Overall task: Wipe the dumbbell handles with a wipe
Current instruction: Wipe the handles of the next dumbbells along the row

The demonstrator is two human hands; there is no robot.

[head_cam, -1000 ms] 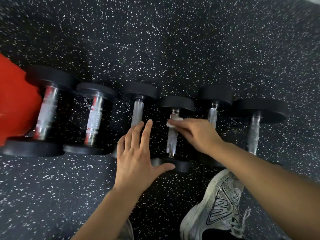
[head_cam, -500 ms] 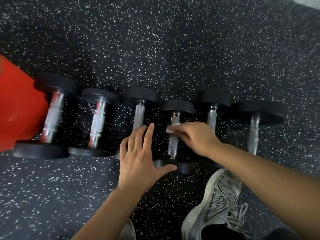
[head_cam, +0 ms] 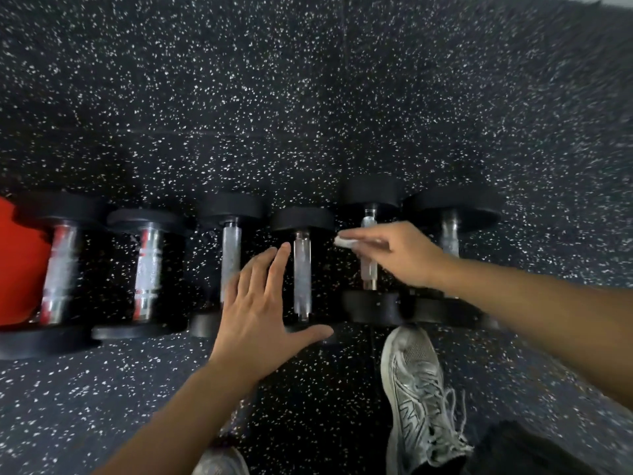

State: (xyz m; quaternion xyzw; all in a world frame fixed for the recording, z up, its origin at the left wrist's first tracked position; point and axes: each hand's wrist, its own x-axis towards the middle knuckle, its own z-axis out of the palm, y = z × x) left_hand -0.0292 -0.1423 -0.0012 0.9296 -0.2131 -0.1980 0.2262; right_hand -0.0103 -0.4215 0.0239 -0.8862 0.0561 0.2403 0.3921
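Several black dumbbells with knurled metal handles lie side by side on the speckled floor. My right hand [head_cam: 399, 255] pinches a small white wipe [head_cam: 345, 241] above the handle of the fifth dumbbell [head_cam: 369, 269] from the left. The fourth dumbbell's handle [head_cam: 302, 275] lies bare just left of it. My left hand [head_cam: 260, 313] is spread flat with fingers apart, covering the lower part of the third dumbbell [head_cam: 231, 248], its thumb by the near weight of the fourth.
A red object [head_cam: 20, 262] sits at the far left behind the first dumbbell [head_cam: 60, 269]. The second dumbbell [head_cam: 147, 269] and the sixth [head_cam: 450, 231] flank the row. My grey sneaker [head_cam: 416, 389] stands just in front of the right dumbbells.
My right hand with the wipe left the fourth dumbbell's handle and shifted right to the fifth. My left hand stayed spread in about the same spot.
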